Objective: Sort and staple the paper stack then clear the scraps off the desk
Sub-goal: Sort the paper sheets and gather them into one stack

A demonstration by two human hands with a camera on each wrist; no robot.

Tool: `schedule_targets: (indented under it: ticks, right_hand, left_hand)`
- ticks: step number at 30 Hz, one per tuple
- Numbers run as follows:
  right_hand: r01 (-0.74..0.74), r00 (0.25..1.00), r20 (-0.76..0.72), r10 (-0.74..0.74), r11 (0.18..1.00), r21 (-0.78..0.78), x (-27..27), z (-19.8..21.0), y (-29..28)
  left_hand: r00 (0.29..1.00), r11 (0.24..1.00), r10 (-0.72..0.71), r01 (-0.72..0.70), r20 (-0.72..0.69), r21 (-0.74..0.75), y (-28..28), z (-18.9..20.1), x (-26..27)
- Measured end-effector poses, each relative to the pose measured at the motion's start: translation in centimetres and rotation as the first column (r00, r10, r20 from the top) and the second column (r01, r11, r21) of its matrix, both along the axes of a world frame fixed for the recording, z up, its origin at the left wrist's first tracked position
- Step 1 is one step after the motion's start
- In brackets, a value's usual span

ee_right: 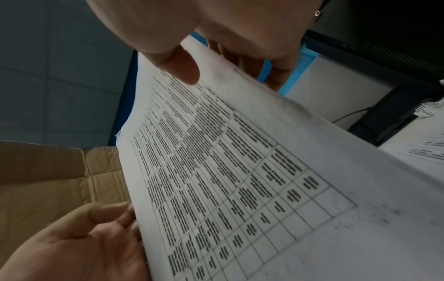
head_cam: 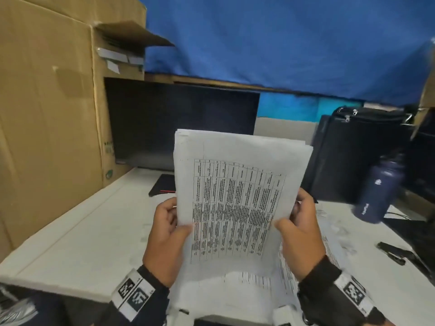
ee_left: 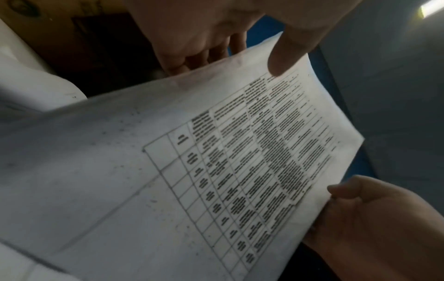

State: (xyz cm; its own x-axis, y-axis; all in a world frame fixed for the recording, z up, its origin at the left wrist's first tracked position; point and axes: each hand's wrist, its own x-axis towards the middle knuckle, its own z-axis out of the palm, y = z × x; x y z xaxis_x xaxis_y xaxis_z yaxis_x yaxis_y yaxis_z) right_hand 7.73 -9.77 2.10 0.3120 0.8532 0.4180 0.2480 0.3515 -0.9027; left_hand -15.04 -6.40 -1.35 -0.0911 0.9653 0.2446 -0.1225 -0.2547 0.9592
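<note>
1. The left hand (head_cam: 166, 234) grips the left edge of the paper stack (head_cam: 237, 201), thumb on the printed front, fingers curled behind.
2. The right hand (head_cam: 300, 234) grips the right edge the same way, thumb on the front and fingers behind the sheets.
3. The stack is held up off the desk (head_cam: 77, 241) at the centre of the frame, tilted a little clockwise. Its top sheet shows a printed table, and the top edges of the sheets are slightly uneven.
4. In the left wrist view the left hand (ee_left: 204, 32) sits at the top with its thumb pressed on the stack (ee_left: 216, 171), and the right hand (ee_left: 374, 224) holds the lower right edge.
5. In the right wrist view the right hand (ee_right: 216, 38) is at the top, thumb on the stack (ee_right: 240, 180), and the left hand (ee_right: 79, 243) is at the lower left.
6. More printed sheets (head_cam: 254, 285) lie on the desk under the hands, at the lower centre.
7. A black stapler (head_cam: 392, 252) lies on the desk at the right edge.
8. A dark bottle (head_cam: 379, 191) stands at the right, a black bag (head_cam: 357, 147) behind it.
9. A dark monitor (head_cam: 181, 123) stands behind the stack, with a cardboard box (head_cam: 47, 114) filling the left.
</note>
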Motion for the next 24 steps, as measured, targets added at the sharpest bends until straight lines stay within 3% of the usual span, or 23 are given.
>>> schedule_targets:
  ticks: [3, 6, 11, 17, 21, 24]
  right_hand:
    - [-0.011, 0.996, -0.084, 0.015, 0.999, 0.046, -0.3, 0.6, 0.3]
    - [-0.020, 0.998, -0.064, 0.022, 0.999, 0.026, -0.7, 1.1, 0.5]
    - [0.045, 0.993, -0.114, -0.034, 0.994, 0.096, -0.3, 2.2, 0.8]
    - [-0.062, 0.993, -0.105, 0.056, 0.997, -0.053, -0.9, 1.4, 0.6]
    - [0.013, 0.992, -0.124, 0.004, 0.991, 0.135, 0.1, 5.1, 0.5]
    - [-0.042, 0.997, 0.073, 0.022, 0.958, 0.285, 1.1, 7.5, 0.4]
  left_hand:
    - [0.999, 1.000, 0.026, -0.026, -0.047, 0.006, -0.5, 0.2, 0.3]
    - [0.990, 0.997, 0.065, -0.061, -0.122, 0.043, -0.9, 0.1, 0.6]
    - [0.991, 0.983, 0.109, -0.095, -0.081, 0.157, -1.2, 1.5, 0.4]
    - [0.993, 0.994, 0.005, -0.018, -0.119, -0.106, -0.5, -0.7, 0.4]
    - [0.990, 0.990, -0.039, 0.020, -0.137, -0.139, -0.1, -1.1, 0.5]
    - [0.994, 0.985, -0.044, 0.026, -0.100, -0.172, 0.0, -1.4, 0.4]
